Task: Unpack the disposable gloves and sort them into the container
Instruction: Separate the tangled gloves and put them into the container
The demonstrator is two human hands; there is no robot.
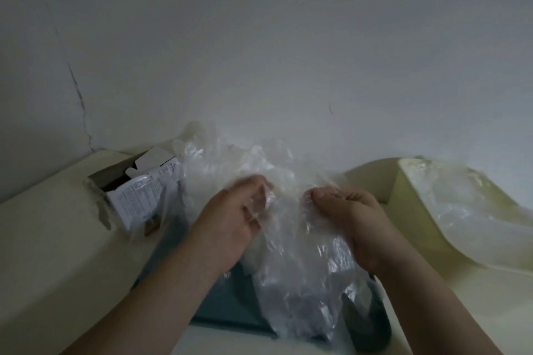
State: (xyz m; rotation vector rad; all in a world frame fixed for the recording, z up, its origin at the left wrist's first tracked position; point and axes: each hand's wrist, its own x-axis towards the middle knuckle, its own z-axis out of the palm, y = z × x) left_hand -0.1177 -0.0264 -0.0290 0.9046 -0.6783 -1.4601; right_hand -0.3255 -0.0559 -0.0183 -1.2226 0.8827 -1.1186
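Observation:
A crumpled mass of clear disposable gloves (288, 262) hangs between my hands above a dark teal container (227, 305). My left hand (230, 219) pinches the plastic on its left side. My right hand (346, 219) grips the plastic with curled fingers on its right side. More clear gloves (225, 164) bulge up behind my hands. An opened white glove box (141, 190) with printed text lies at the left, its flaps up.
A pale yellow bin (415, 210) holding clear plastic stands at the right. Everything rests on a cream table (52, 253) pushed against a grey wall with a crack at the left.

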